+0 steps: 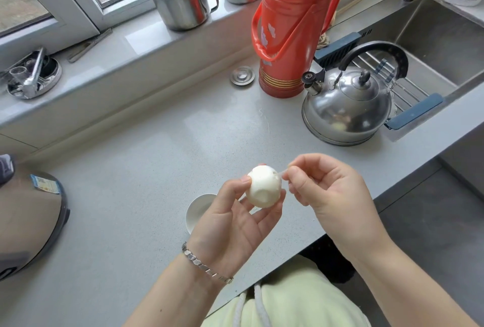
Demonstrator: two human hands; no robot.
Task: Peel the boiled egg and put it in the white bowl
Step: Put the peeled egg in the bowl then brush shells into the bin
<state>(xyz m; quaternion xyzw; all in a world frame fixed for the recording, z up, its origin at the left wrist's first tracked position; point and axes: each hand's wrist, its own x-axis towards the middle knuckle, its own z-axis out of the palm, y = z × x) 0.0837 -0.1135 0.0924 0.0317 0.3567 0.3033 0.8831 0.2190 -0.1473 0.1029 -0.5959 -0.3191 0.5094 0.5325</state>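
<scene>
While hands [233,222] [330,190] hold egg [264,186], wht bowl [196,208] below

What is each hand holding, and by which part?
The left hand grips the egg by its sides and underside. The right hand pinches a thin strip of peel at the egg's top edge.

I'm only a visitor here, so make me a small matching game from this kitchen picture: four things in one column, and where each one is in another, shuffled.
Things:
1. egg
2. bowl
3. kettle
4. mug

Places:
A. on the window sill
B. held in the left hand
C. on the counter, next to the sink
D. on the counter, partly hidden behind the left hand

Pairs: 1-B, 2-D, 3-C, 4-A
</scene>
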